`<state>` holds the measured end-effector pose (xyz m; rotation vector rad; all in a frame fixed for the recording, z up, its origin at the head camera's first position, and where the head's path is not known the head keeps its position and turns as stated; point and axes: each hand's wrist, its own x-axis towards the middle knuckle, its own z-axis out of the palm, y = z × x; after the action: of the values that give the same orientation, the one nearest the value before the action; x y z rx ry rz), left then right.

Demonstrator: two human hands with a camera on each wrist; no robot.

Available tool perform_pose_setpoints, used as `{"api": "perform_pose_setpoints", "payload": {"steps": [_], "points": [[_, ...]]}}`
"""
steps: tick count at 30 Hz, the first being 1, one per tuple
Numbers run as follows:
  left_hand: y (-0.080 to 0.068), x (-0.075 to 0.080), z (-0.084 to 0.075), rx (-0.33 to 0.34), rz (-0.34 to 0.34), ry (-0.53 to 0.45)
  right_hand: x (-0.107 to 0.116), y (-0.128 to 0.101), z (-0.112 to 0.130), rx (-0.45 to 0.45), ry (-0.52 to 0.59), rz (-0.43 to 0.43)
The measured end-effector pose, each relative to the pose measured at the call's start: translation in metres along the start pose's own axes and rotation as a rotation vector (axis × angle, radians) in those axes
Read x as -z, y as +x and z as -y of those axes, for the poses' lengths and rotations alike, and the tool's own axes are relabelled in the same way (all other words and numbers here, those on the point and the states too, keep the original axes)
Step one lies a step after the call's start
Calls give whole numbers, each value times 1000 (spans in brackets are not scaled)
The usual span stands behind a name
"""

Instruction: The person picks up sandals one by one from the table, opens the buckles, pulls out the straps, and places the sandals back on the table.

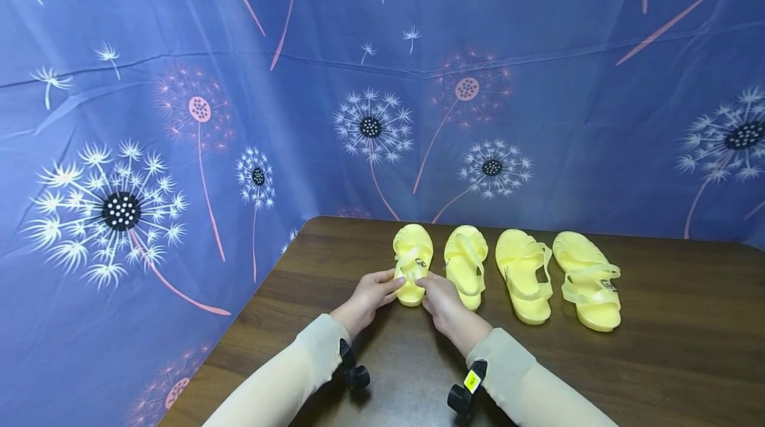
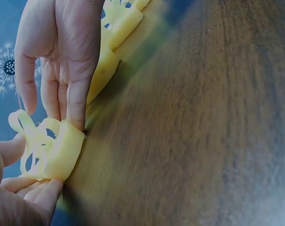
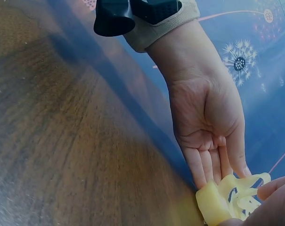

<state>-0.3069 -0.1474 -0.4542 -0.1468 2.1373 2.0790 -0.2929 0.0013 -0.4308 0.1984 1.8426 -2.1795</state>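
Four yellow jelly sandals stand in a row on the dark wooden table [image 1: 687, 321]. Both hands are at the heel of the leftmost sandal [image 1: 412, 261]. My left hand [image 1: 372, 293] touches its left side with straight fingers, the thumb up by the strap. My right hand [image 1: 441, 304] touches the heel's right side, fingers also straight. In the left wrist view the right hand [image 2: 62, 56] presses its fingertips on the heel of that sandal [image 2: 62, 155]. The right wrist view shows the left hand [image 3: 203, 117] flat against the same sandal [image 3: 213, 202].
The second sandal [image 1: 466, 264] stands right beside the touched one, then the third sandal [image 1: 522, 274] and the fourth sandal [image 1: 588, 277] further right. A blue dandelion-print cloth [image 1: 179, 148] hangs behind and to the left of the table.
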Motion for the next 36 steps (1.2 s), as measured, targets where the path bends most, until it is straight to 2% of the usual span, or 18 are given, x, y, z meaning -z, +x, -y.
{"api": "perform_pose_setpoints", "payload": {"steps": [8, 17, 24, 28, 36], "points": [[5, -3, 0, 4, -20, -20, 2, 4, 2, -3, 4, 18], [3, -1, -7, 13, -7, -15, 3, 5, 4, -20, 13, 67], [2, 7, -12, -4, -66, -47, -1, 5, 5, 5, -69, 59], [4, 9, -16, -53, -101, -22, -2, 3, 9, 35, -95, 66], [8, 1, -32, -193, -169, 109, 1, -3, 21, 112, -123, 93]]}}
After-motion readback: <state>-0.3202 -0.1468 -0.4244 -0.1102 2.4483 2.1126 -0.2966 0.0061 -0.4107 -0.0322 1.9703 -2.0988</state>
